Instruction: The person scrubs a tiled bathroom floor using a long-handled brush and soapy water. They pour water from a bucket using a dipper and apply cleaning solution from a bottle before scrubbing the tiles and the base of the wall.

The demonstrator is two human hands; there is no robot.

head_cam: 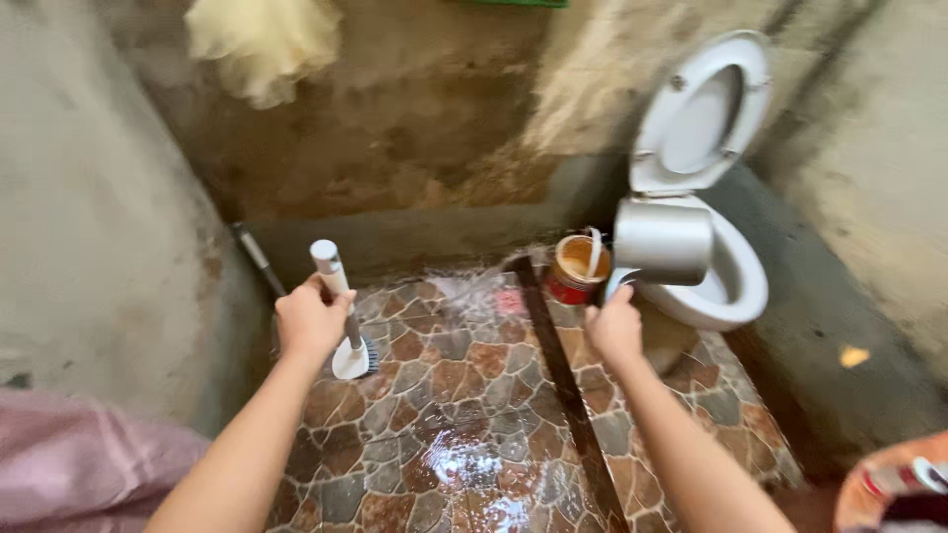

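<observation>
My left hand grips the white handle of a scrub brush, whose white head with dark bristles rests on the wet stone-pattern floor. Held out to the right, my right hand is closed on the handle of a grey dipper cup, which lies tipped on its side over the white toilet bowl. The toilet's seat and lid stand raised against the wall.
A small red and orange pot with a white stick in it stands on the floor by the toilet. A dark strip runs across the tiles. A pale cloth hangs on the stained back wall; rough concrete walls close both sides.
</observation>
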